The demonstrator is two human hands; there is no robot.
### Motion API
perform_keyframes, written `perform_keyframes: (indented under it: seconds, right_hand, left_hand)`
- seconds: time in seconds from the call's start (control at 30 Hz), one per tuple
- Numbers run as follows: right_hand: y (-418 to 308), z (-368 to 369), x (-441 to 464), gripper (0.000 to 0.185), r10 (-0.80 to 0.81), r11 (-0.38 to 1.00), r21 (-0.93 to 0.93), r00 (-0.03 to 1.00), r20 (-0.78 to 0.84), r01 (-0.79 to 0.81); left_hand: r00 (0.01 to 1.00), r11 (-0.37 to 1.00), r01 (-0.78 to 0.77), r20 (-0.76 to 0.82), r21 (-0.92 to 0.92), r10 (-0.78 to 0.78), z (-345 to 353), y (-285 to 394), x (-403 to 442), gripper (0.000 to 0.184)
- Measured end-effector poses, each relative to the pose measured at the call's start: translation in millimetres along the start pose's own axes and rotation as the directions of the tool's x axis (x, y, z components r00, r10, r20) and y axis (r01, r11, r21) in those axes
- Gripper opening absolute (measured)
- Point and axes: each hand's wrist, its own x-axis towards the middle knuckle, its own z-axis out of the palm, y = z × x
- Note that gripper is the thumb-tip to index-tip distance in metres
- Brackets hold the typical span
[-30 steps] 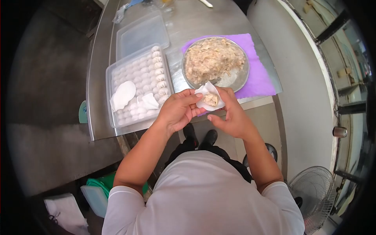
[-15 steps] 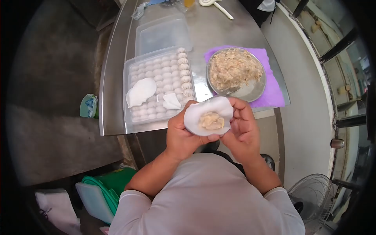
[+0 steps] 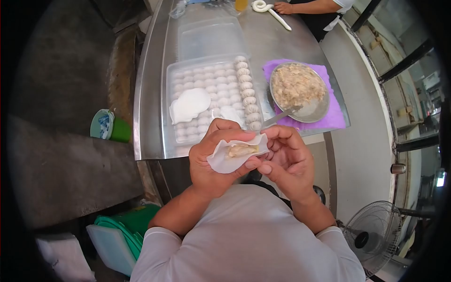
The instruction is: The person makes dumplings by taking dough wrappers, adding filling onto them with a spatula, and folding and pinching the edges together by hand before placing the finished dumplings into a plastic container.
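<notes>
A round white dumpling wrapper (image 3: 221,162) with a lump of pale filling (image 3: 241,150) in its middle is held up in front of the table edge. My left hand (image 3: 206,162) cradles it from the left, thumb and fingers closed on its rim. At the wrapper's right edge, my right hand (image 3: 296,164) pinches the dough with its fingertips. Beyond my hands lies a clear plastic tray (image 3: 170,101) of several rows of dough pieces, with a column of pleated dumplings (image 3: 246,84) on its right. Loose wrappers (image 3: 190,104) rest on top.
A metal bowl (image 3: 320,112) of chopped filling stands on a purple cloth (image 3: 337,113), a metal spreader (image 3: 282,115) leaning at its rim. A dough rope (image 3: 278,18) and another person's hand (image 3: 283,8) are at the far side. A fan (image 3: 373,235) stands lower right; a green bin (image 3: 121,130) is left.
The wrapper has been folded up partway around the filling, its rim now pinched on the right. The view has shifted, and another person's arm has come into sight at the far end.
</notes>
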Motion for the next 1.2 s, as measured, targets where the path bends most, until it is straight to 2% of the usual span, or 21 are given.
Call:
perform_keyframes:
  seconds: [0.07, 0.17, 0.23, 0.27, 0.33, 0.4, 0.47, 0.53, 0.57, 0.63, 0.67, 0.73, 0.77, 0.83, 0.87, 0.9, 0.93, 1.0, 1.07, 1.13, 1.2]
  right_hand:
    - [6, 10, 1, 0.045, -0.003, 1.0, 0.023, 1.0, 0.001, 0.003]
    - [21, 17, 0, 0.038, -0.067, 0.995, -0.075, 0.996, -0.06, 0.062]
    - [26, 19, 0, 0.029, -0.145, 0.958, -0.25, 0.989, -0.002, 0.14]
    - [27, 24, 1, 0.029, -0.144, 0.958, -0.251, 0.99, 0.001, 0.139]
    - [27, 36, 5, 0.027, -0.138, 0.986, -0.096, 0.99, -0.006, 0.137]
    - [28, 40, 6, 0.027, -0.084, 0.993, -0.087, 0.996, -0.018, 0.082]
    - [26, 42, 6, 0.028, -0.029, 0.996, -0.08, 0.999, -0.029, 0.027]
    - [24, 43, 6, 0.025, -0.045, 0.922, -0.385, 0.999, 0.026, 0.051]
    - [24, 51, 9, 0.025, -0.04, 0.92, -0.39, 0.999, 0.026, 0.047]
    - [23, 69, 13, 0.019, -0.189, 0.928, -0.338, 0.98, -0.058, 0.159]
    - [20, 69, 13, 0.019, -0.181, 0.927, -0.342, 0.982, -0.056, 0.151]
    - [14, 63, 10, 0.015, -0.105, 0.827, -0.553, 0.994, 0.031, 0.105]
    - [13, 59, 11, 0.015, -0.1, 0.826, -0.555, 0.994, 0.036, 0.103]
    - [11, 53, 14, 0.018, -0.119, 0.653, -0.719, 0.97, 0.21, 0.236]
    - [12, 55, 13, 0.018, -0.116, 0.656, -0.716, 0.969, 0.216, 0.238]
    - [15, 58, 12, 0.018, -0.13, 0.728, -0.656, 0.979, 0.155, 0.2]
    - [16, 60, 11, 0.018, -0.137, 0.793, -0.586, 0.986, 0.094, 0.166]
    - [8, 57, 11, 0.018, -0.123, 0.764, -0.618, 0.982, 0.141, 0.185]
    - [4, 51, 13, 0.018, -0.112, 0.737, -0.645, 0.978, 0.179, 0.202]
    - [2, 44, 16, 0.017, -0.182, 0.679, -0.65, 0.936, 0.3, 0.341]
    - [1, 40, 13, 0.017, -0.195, 0.716, -0.618, 0.943, 0.27, 0.325]
  left_hand:
    - [1.0, 1.0, -0.012, -0.012, -0.011, 0.011, -12, 2, -3, 0.043]
    - [1.0, 1.0, -0.004, 0.013, -0.002, 0.004, -28, 3, -9, 0.041]
    - [1.0, 0.999, -0.003, 0.025, 0.036, 0.002, -35, 7, -12, 0.041]
    - [0.999, 0.997, -0.002, 0.037, 0.076, -0.001, -39, 10, -12, 0.041]
    - [0.999, 0.997, 0.001, 0.052, 0.08, -0.006, -46, 15, -13, 0.04]
    - [0.998, 0.997, 0.006, 0.067, 0.081, -0.012, -49, 22, -15, 0.039]
    - [0.989, 0.989, 0.146, -0.003, -0.008, -0.146, -51, 29, -17, 0.04]
    - [0.997, 0.997, 0.073, 0.007, 0.008, -0.073, -59, 24, -18, 0.04]
    - [1.0, 1.0, 0.001, 0.021, 0.028, -0.002, -63, 22, -18, 0.041]
    - [0.998, 0.998, 0.008, 0.068, 0.067, -0.012, -69, 24, -16, 0.041]
    - [0.993, 0.994, 0.009, 0.118, 0.113, -0.023, -70, 26, -16, 0.041]
    - [0.993, 0.995, 0.092, 0.076, 0.037, -0.094, -67, 32, -18, 0.039]
    - [0.985, 0.985, 0.168, 0.046, -0.038, -0.166, -67, 33, -19, 0.037]
    - [0.995, 0.994, 0.097, 0.029, -0.058, -0.096, -69, 21, -23, 0.036]
    - [0.999, 0.997, 0.027, 0.019, -0.074, -0.026, -69, 17, -24, 0.036]
    - [1.0, 0.997, 0.023, 0.011, -0.069, -0.022, -68, 20, -25, 0.036]
    - [0.995, 0.993, 0.093, 0.027, -0.067, -0.091, -66, 25, -25, 0.035]
    - [0.988, 0.986, 0.156, 0.03, -0.052, -0.154, -61, 34, -27, 0.035]
    - [0.957, 0.942, 0.277, -0.029, -0.19, -0.288, -52, 41, -29, 0.033]
    - [0.974, 0.965, 0.213, -0.038, -0.155, -0.221, -46, 36, -32, 0.033]
    - [0.987, 0.982, 0.145, -0.048, -0.121, -0.151, -40, 36, -34, 0.032]
